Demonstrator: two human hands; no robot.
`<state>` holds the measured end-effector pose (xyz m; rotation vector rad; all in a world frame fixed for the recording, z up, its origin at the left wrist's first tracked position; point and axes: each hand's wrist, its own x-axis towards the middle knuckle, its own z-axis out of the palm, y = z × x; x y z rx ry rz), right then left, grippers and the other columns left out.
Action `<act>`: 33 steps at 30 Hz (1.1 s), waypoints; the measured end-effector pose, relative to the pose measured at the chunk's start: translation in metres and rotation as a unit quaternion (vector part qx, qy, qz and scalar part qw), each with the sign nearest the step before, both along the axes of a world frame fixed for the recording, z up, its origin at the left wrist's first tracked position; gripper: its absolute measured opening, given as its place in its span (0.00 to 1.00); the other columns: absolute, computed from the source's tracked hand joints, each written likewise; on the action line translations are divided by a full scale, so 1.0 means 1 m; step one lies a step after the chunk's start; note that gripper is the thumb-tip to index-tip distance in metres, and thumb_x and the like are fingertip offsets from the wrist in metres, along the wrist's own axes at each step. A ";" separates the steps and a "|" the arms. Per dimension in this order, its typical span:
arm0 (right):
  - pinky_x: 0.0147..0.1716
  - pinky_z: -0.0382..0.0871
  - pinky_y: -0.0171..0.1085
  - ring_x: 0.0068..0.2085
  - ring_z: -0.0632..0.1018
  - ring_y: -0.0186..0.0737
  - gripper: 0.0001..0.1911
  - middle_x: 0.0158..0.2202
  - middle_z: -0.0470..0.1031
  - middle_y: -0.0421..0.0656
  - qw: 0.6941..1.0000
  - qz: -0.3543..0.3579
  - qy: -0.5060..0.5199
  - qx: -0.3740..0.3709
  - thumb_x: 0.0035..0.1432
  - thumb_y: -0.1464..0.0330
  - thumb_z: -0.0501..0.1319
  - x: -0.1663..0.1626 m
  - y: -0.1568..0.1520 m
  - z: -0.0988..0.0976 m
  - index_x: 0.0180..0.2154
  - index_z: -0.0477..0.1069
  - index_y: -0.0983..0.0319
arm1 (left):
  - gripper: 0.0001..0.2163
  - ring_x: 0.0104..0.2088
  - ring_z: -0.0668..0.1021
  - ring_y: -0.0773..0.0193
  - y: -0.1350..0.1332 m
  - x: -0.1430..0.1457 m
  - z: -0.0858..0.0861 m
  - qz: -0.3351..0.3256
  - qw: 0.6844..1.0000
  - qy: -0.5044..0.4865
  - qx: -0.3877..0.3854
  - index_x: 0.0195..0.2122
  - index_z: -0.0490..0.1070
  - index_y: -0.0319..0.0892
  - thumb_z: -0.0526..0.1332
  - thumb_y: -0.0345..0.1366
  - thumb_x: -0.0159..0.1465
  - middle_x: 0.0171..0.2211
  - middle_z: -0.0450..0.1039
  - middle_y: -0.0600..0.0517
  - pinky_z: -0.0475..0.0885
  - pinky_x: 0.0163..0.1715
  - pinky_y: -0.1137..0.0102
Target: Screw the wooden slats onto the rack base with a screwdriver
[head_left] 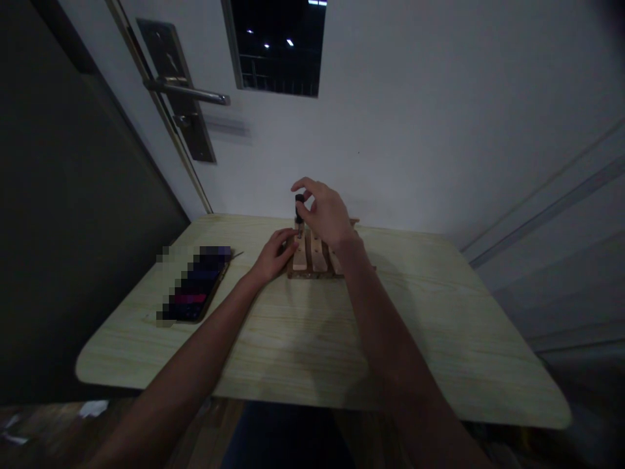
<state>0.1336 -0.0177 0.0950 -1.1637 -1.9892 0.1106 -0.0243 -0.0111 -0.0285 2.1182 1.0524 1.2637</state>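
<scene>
The grip of the right hand (pixel 327 218) is pressed together: thumb and first fingers pinch the top of a small black tool (pixel 299 206). The tool stands about upright, its lower end down at the far left corner of a wooden piece (pixel 317 259). The tip itself is too small and dark to read. The other fingers of this hand are curled loosely above the wood, and the wrist and forearm pass over the right part of the piece.

The left hand (pixel 274 256) lies palm down at the left edge of the same wooden piece, w/ fingers bent against it. Its grip is touching the wood, but I cannot tell if it really clasps the wood or only rests there.

The wooden piece is a few pale slats side by side on a darker base. It sits flat on the table (pixel 390 339), near the far edge, approx. in the middle.

Left of the hands, well apart from the wood, a phone (pixel 198 290) lies flat on the table w/ its screen lit. Behind the table is a pale wall; at upper left a door handle (pixel 188 91), and a dark window (pixel 280 49) beside it.
</scene>
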 end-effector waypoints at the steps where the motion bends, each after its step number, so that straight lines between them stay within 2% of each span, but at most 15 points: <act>1: 0.43 0.66 0.38 0.35 0.73 0.35 0.13 0.39 0.74 0.41 1.000 -0.003 -0.001 0.002 0.57 0.73 0.56 0.000 0.000 0.000 0.43 0.70 0.57 | 0.17 0.54 0.70 0.57 0.000 0.000 0.000 0.001 1.000 0.001 0.001 0.51 0.68 0.45 0.54 0.46 0.64 0.51 0.68 0.45 0.66 0.56 0.58; 8: 0.43 0.67 0.39 0.37 0.73 0.36 0.11 0.44 0.74 0.44 1.000 0.016 0.022 0.001 0.58 0.73 0.54 0.000 0.003 -0.003 0.42 0.71 0.60 | 0.18 0.54 0.70 0.57 0.003 -0.001 -0.003 0.000 1.000 0.001 0.000 0.52 0.67 0.44 0.54 0.46 0.65 0.52 0.67 0.45 0.64 0.57 0.58; 13: 0.42 0.66 0.38 0.37 0.73 0.37 0.12 0.39 0.75 0.42 1.000 0.021 0.018 0.000 0.58 0.73 0.55 0.001 0.003 -0.001 0.43 0.71 0.60 | 0.17 0.54 0.70 0.57 0.000 -0.001 0.000 -0.001 1.000 0.003 -0.003 0.51 0.67 0.43 0.54 0.45 0.65 0.52 0.68 0.45 0.65 0.56 0.57; 18: 0.43 0.66 0.39 0.38 0.73 0.38 0.08 0.40 0.74 0.43 1.000 0.001 0.014 0.010 0.58 0.70 0.58 0.002 0.002 -0.002 0.41 0.72 0.59 | 0.17 0.54 0.70 0.56 0.000 -0.001 0.000 -0.002 1.000 -0.004 0.000 0.51 0.68 0.44 0.55 0.45 0.64 0.52 0.67 0.45 0.65 0.56 0.57; 23: 0.44 0.67 0.39 0.36 0.74 0.36 0.13 0.44 0.76 0.44 1.000 0.016 0.017 -0.004 0.58 0.73 0.54 -0.001 0.002 -0.003 0.43 0.73 0.60 | 0.17 0.54 0.70 0.57 0.002 -0.001 -0.004 -0.005 1.000 -0.006 0.004 0.52 0.67 0.45 0.55 0.45 0.65 0.52 0.67 0.46 0.64 0.57 0.57; 29: 0.41 0.66 0.38 0.36 0.74 0.37 0.11 0.39 0.76 0.43 1.000 0.004 0.009 0.000 0.58 0.72 0.55 -0.002 0.000 -0.001 0.42 0.72 0.60 | 0.17 0.54 0.70 0.57 0.000 0.000 -0.002 0.000 1.000 -0.004 -0.003 0.51 0.67 0.44 0.54 0.46 0.64 0.52 0.67 0.44 0.63 0.58 0.56; 33: 0.40 0.65 0.38 0.36 0.72 0.36 0.14 0.36 0.73 0.41 1.000 -0.009 0.003 0.009 0.57 0.72 0.55 -0.001 0.000 -0.003 0.46 0.70 0.58 | 0.18 0.55 0.69 0.56 -0.001 0.000 0.000 -0.002 1.000 -0.001 -0.002 0.51 0.67 0.44 0.54 0.46 0.65 0.52 0.66 0.44 0.63 0.58 0.55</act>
